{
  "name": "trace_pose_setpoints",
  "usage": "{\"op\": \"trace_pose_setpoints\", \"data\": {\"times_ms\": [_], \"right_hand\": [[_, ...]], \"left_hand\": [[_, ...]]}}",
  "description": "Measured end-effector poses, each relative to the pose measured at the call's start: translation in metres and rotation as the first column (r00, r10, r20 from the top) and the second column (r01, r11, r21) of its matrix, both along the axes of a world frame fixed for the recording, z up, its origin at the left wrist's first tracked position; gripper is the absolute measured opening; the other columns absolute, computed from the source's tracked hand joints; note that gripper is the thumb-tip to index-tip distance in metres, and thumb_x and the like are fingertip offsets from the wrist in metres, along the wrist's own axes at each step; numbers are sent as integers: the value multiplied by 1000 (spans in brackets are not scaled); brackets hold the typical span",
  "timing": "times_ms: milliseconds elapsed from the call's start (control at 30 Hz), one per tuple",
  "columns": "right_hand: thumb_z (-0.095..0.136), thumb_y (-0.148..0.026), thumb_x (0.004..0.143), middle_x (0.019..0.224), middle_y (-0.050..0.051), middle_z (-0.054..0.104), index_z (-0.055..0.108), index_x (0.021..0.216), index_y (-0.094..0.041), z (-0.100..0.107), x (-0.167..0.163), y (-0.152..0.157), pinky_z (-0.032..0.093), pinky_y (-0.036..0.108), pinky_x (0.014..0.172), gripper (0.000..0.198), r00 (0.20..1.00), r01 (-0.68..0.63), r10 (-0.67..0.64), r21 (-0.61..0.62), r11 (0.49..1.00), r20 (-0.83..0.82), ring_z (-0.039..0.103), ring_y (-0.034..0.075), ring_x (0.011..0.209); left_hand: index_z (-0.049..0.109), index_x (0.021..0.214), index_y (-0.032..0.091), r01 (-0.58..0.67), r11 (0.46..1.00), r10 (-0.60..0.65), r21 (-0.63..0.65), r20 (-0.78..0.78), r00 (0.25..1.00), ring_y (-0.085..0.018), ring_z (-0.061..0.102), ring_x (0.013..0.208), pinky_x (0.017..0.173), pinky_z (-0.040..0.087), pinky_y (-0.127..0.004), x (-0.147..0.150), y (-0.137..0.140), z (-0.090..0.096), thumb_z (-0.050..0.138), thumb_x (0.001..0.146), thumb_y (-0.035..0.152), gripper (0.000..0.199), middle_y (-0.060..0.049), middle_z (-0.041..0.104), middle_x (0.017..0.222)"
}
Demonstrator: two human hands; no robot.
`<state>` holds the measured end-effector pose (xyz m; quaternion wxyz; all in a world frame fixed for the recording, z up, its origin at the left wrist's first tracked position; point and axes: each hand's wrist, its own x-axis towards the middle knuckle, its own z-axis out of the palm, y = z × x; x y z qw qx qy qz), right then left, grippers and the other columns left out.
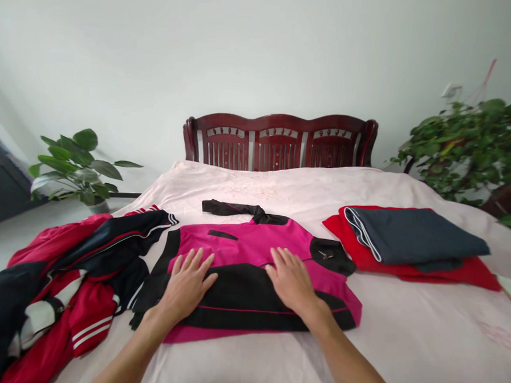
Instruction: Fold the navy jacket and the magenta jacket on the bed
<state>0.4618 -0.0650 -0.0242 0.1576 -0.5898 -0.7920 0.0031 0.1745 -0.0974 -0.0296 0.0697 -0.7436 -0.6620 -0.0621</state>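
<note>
A magenta and black jacket [253,240] lies on the bed, partly folded, with one black sleeve [231,208] stretched out on its far side. My left hand [189,282] rests flat on the left part of the jacket, fingers spread. On the right part, my right hand [291,278] also lies flat with its fingers apart. Between the hands runs a broad black band of the fabric. A small light logo [326,255] shows on the black patch at the jacket's right end. What lies beneath the upper layer is hidden.
Left of the jacket is a loose heap of red, navy and white clothes [95,314]. To the right, a folded dark grey garment [420,237] sits on a folded red one [439,272]. Beyond the pink bedsheet [402,336] stands a wooden headboard [279,141], with plants on both sides.
</note>
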Motion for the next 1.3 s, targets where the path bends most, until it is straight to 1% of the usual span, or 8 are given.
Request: {"op": "trace_pose_setpoints", "data": {"times_ms": [167, 300, 533, 833, 967, 1100, 1200, 1300], "right_hand": [[37, -50, 98, 158, 11, 33, 36, 152, -18, -35, -58, 19, 18, 46, 120, 63, 963, -269, 268, -115, 956, -27, 25, 27, 147], [32, -57, 98, 160, 11, 29, 36, 152, -17, -56, -36, 43, 15, 48, 120, 67, 980, -188, 196, -176, 966, 28, 22, 27, 148], [33, -50, 98, 159, 13, 31, 36, 152, -15, -69, 26, 68, 18, 49, 118, 65, 986, 94, -77, -104, 990, 150, 26, 29, 147], [35, -48, 97, 157, 11, 35, 40, 150, -15, -75, 35, 67, 19, 48, 118, 63, 983, 108, -103, -28, 994, 154, 28, 29, 146], [35, -49, 98, 158, 10, 33, 38, 151, -16, -73, 37, 66, 18, 48, 119, 63, 987, 102, -96, -46, 994, 126, 27, 29, 146], [37, -48, 97, 158, 9, 33, 39, 151, -18, -70, 37, 64, 16, 50, 119, 61, 991, 99, -92, -68, 993, 97, 27, 29, 146], [38, -46, 97, 158, 9, 33, 39, 151, -18, -69, 34, 63, 16, 50, 119, 60, 991, 103, -95, -81, 991, 95, 27, 29, 146], [40, -43, 97, 157, 11, 35, 40, 150, -17, -66, 32, 63, 18, 51, 118, 59, 987, 112, -101, -88, 990, 124, 28, 31, 145]], "left_hand": [[44, 147, 30, 4, 994, -4, -109, -2, 1000, -33, 29, 146, 116, 20, -57, 4, 38, -32, 42, 96, 48, 54, -10, 38, 157], [42, 149, 29, -159, 979, 157, -127, -25, 987, -37, 29, 145, 113, 23, -57, -25, 45, -43, 41, 95, 53, 59, -13, 38, 157], [71, 108, 22, -327, 924, 344, -197, 61, 937, -33, 68, 100, 84, 49, -46, -65, 76, -3, 29, 97, 48, 50, -15, 70, 113], [48, 140, 20, -362, 928, 366, -83, 30, 930, -39, 41, 133, 101, 35, -54, -99, 157, -5, 55, 84, 48, 63, -19, 53, 140], [62, 121, 22, -336, 936, 342, -103, 48, 938, -29, 58, 113, 91, 44, -38, -115, 166, -11, 43, 92, 41, 41, -13, 65, 120], [61, 127, 21, -415, 908, 417, -60, 34, 908, -37, 56, 116, 89, 44, -50, -119, 169, -11, 34, 94, 33, 44, -19, 60, 128], [54, 137, 18, -430, 902, 430, -26, 9, 903, -43, 45, 129, 99, 32, -64, -104, 171, -10, 32, 94, 25, 49, -24, 52, 139], [44, 147, 22, -300, 954, 300, 7, -12, 954, -33, 29, 145, 114, 21, -54, -78, 170, -17, 31, 98, 32, 52, -15, 41, 154]]}}
